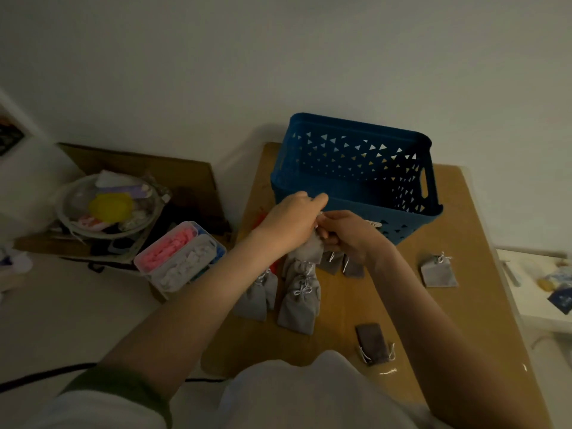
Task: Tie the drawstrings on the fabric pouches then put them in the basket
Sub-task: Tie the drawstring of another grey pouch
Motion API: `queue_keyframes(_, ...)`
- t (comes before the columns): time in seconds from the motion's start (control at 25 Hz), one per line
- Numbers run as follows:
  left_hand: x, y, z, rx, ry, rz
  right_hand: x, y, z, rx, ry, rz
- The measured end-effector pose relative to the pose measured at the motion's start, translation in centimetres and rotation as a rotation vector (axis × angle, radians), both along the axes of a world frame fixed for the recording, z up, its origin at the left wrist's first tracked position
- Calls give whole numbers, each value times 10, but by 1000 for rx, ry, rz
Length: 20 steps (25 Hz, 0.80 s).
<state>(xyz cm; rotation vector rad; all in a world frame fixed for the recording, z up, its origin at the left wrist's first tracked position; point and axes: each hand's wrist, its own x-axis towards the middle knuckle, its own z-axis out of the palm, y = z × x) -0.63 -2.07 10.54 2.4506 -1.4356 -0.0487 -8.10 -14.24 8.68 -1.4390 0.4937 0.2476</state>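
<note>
1. The left hand point(289, 222) and right hand point(351, 233) are pinching the neck of the grey pouch point(309, 247) with curled fingers, just before the blue basket point(340, 150).
2. The pouch is hanging neck-up, its long axis dropping toward the table point(433, 320).

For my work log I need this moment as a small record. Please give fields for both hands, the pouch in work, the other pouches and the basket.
left hand: grips the held pouch at its top
right hand: pinches the same pouch's neck
held pouch: grey, hanging above the wooden table, in front of the blue basket
blue basket: no pouch visible inside; its floor is dark
bow-tied pouch: lies on the table, below the hands
right pouch: lies apart, at the table's right side
dark pouch: lies nearest the person
</note>
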Motion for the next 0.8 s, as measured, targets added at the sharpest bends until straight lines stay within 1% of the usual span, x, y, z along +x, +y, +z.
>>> queue_keyframes(0.08,-2,9,-11,-129,-151,-56,3,0,-5,125,4,-14)
queue_keyframes(0.16,0,18,-22,-223,-233,-117,4,1,-7,233,35,5)
queue_keyframes(0.24,1,30,-32,-222,-221,-129,5,8,-10,277,97,15)
queue_keyframes(0.4,2,57,-42,-233,-178,-80,15,32,-21,388,198,10)
queue_keyframes(0.48,2,73,-45,-251,-157,-50,19,42,-32,480,219,40)
queue_keyframes(0.56,-1,86,-50,-247,-118,-24,20,50,-47,527,213,85)
queue_keyframes(0.6,-4,93,-55,-251,-53,11,19,53,-54,526,207,113)
queue_keyframes(0.64,-8,100,-58,-261,69,76,17,57,-59,524,212,141)
queue_keyframes(0.72,-12,111,-65,-298,400,275,14,66,-65,527,238,179)
queue_keyframes(0.76,-12,117,-72,-338,519,357,13,70,-69,529,264,191)
queue_keyframes(0.8,-12,122,-80,-366,553,417,13,75,-72,533,293,204)
